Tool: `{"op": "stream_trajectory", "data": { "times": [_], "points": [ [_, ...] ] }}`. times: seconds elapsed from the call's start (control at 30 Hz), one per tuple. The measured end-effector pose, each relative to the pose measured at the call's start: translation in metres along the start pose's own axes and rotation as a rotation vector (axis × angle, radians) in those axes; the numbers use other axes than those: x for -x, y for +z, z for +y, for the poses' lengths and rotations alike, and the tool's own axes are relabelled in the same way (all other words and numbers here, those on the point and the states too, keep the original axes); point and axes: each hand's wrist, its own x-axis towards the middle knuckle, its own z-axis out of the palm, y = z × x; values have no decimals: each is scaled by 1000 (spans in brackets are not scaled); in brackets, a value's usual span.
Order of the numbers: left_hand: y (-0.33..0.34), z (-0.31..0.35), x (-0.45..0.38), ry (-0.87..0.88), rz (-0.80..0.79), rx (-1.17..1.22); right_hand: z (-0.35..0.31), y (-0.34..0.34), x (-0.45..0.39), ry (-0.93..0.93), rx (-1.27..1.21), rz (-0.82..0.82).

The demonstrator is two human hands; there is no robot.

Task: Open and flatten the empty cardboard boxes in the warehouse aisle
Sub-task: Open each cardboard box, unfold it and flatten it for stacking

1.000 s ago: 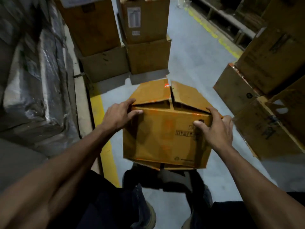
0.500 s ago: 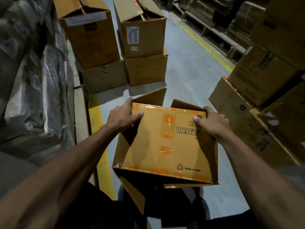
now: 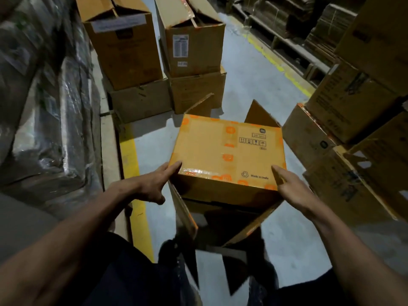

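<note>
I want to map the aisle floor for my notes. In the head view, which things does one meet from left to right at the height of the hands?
Wrapped goods → yellow floor line → left hand → held box → right hand → box stack.

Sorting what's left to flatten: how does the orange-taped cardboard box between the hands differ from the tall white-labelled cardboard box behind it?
The orange-taped cardboard box lies tipped, flaps splayed at both ends; the tall white-labelled cardboard box stands upright, stacked on another. The first shows orange logos, the second a printed label. Both are brown and unflattened.
</note>
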Motion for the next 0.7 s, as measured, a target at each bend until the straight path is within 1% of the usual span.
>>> {"op": "stream_trajectory", "data": {
  "times": [0.1, 0.17, 0.2, 0.27, 0.33, 0.37, 0.47, 0.57, 0.7],
  "points": [
    [16, 1, -1, 0, 173, -6, 12, 6, 19, -37, 104, -81],
    [30, 3, -4, -1, 280, 64, 18, 16, 28, -51, 118, -95],
    [36, 5, -4, 4, 323, 119, 20, 22, 30, -55, 97, -73],
    [45, 14, -4, 10, 429, 204, 22, 34, 32, -63, 13, 26],
    [49, 25, -4, -16, 544, 229, 19, 42, 34, -49, -73, 120],
    [49, 31, -2, -28, 590, 223, 17, 45, 35, -44, -88, 152],
    [39, 40, 6, -63, 652, 159, 9, 43, 43, -55, -85, 232],
    [11, 48, 21, -83, 705, 97, -5, 19, 56, -99, -118, 291],
    [-32, 63, 43, -105, 786, 14, -28, -17, 67, -150, -101, 395]
  ]
}}
